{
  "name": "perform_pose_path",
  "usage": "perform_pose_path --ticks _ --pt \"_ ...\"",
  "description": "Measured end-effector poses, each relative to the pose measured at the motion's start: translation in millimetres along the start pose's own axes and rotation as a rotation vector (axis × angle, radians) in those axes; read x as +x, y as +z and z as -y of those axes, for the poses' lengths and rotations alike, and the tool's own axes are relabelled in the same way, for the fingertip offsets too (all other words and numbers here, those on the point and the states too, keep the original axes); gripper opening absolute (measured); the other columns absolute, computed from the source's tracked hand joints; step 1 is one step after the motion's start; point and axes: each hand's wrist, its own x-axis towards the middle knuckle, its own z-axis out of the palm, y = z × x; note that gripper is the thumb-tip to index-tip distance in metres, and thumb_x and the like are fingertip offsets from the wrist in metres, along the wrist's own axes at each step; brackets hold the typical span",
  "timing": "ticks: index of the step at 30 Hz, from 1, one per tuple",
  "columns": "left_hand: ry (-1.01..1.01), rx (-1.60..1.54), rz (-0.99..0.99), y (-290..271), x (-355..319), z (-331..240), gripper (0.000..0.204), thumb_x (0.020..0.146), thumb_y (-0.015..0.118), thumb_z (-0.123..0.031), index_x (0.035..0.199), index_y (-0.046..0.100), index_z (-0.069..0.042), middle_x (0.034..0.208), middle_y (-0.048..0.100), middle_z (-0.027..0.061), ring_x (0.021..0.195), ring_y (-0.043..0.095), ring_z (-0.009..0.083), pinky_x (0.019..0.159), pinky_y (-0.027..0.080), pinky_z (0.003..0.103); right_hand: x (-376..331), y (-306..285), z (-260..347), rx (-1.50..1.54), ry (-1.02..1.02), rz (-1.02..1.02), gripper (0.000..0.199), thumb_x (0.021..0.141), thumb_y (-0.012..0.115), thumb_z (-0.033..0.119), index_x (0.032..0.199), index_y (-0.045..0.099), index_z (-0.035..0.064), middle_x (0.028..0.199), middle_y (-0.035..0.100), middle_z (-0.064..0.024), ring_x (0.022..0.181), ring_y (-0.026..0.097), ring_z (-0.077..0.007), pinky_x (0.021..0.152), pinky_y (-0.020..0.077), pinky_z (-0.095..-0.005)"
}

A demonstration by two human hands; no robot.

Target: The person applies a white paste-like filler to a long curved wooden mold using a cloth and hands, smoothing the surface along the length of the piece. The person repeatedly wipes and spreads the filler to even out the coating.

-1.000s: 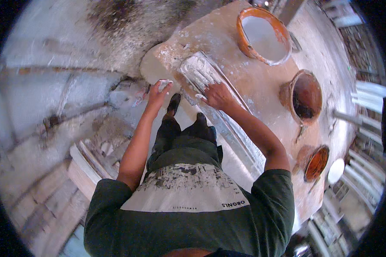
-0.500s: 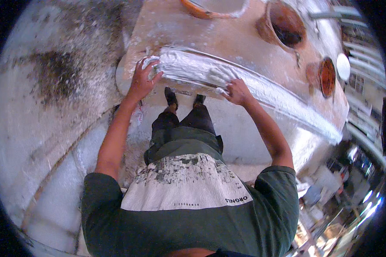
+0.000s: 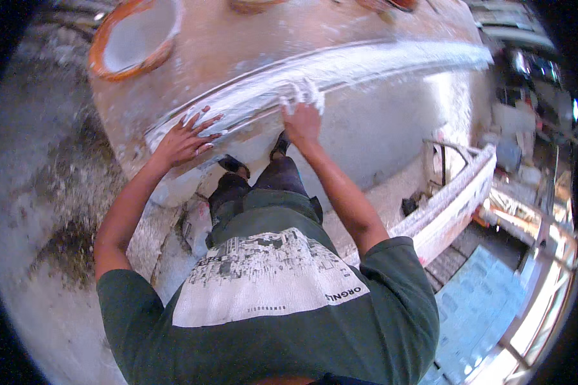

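Note:
A long, narrow mould [image 3: 392, 59] filled with wet white plaster-like material runs across the table. Over its left part my left hand [image 3: 187, 139] is stretched out, fingers spread and tips smeared white. To the right, my right hand [image 3: 302, 110] reaches onto the white surface, its fingers apart and thickly coated in the same material. Both hands appear to touch the mould near its closer edge, and neither grips anything.
The worktable [image 3: 237, 38] carries a round basin with an orange rim [image 3: 98, 56] at the far left. More reddish containers are cut off at the top. A whitened long frame [image 3: 456, 199] stands to my right, with a blue sheet [image 3: 478, 295] beyond it.
The view has turned, so the mould slants the other way. My hands are closer together. My left hand has moved inward from the mould's end, and my right fingers have stretched out.

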Motion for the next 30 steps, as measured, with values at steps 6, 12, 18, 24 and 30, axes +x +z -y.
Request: perform_pose_path --ticks 6,12,18,24,30 --pt "0.103 0.051 -0.021 0.3 93.8 -12.9 0.043 0.089 0.039 -0.043 0.130 0.045 -0.032 0.149 0.018 -0.0069 0.138 0.009 0.0177 0.108 -0.008 0.051 6.0 -2.6 -31.7 0.152 0.304 0.100 0.074 0.089 0.038 0.048 0.128 0.034 -0.0148 0.141 0.011 -0.0353 0.134 0.008 -0.0433 0.109 0.0042 -0.0512" --pt "0.132 0.028 0.023 -21.4 232.1 -42.7 0.042 0.091 0.037 -0.044 0.129 0.047 -0.030 0.147 0.021 -0.0059 0.137 0.015 0.0159 0.110 0.005 0.048 57.5 -20.3 -114.6 0.028 0.378 0.033 0.073 0.089 0.036 0.050 0.122 0.042 -0.0150 0.140 0.014 -0.0352 0.134 0.006 -0.0436 0.108 0.0023 -0.0526" --pt "0.198 0.124 -0.059 -21.7 401.5 -82.3 0.043 0.092 0.036 -0.043 0.132 0.043 -0.029 0.148 0.019 -0.0047 0.137 0.014 0.0175 0.108 0.016 0.046 129.4 -45.5 -259.7 -0.053 0.522 0.004 0.068 0.089 0.036 0.049 0.110 0.056 -0.0120 0.137 0.028 -0.0311 0.134 0.013 -0.0426 0.108 -0.0015 -0.0541" --pt "0.163 0.033 -0.071 -28.9 499.9 -104.1 0.047 0.093 0.034 -0.043 0.135 0.039 -0.022 0.149 0.017 0.0016 0.137 0.012 0.0246 0.108 0.018 0.047 200.5 -121.8 -346.3 0.213 0.626 0.206 0.060 0.089 0.037 0.048 0.100 0.063 -0.0049 0.106 0.057 -0.0301 0.103 0.053 -0.0434 0.091 0.0378 -0.0528" --pt "-0.036 -0.119 0.293 -46.1 425.3 -67.8 0.058 0.091 0.039 -0.043 0.139 0.029 -0.010 0.148 0.014 0.0118 0.135 0.018 0.0338 0.108 0.022 0.044 188.2 -71.5 -258.8 0.338 0.110 0.131 0.062 0.088 0.041 0.049 0.112 0.056 -0.0060 0.128 0.035 -0.0342 0.122 0.034 -0.0438 0.099 0.0309 -0.0498"
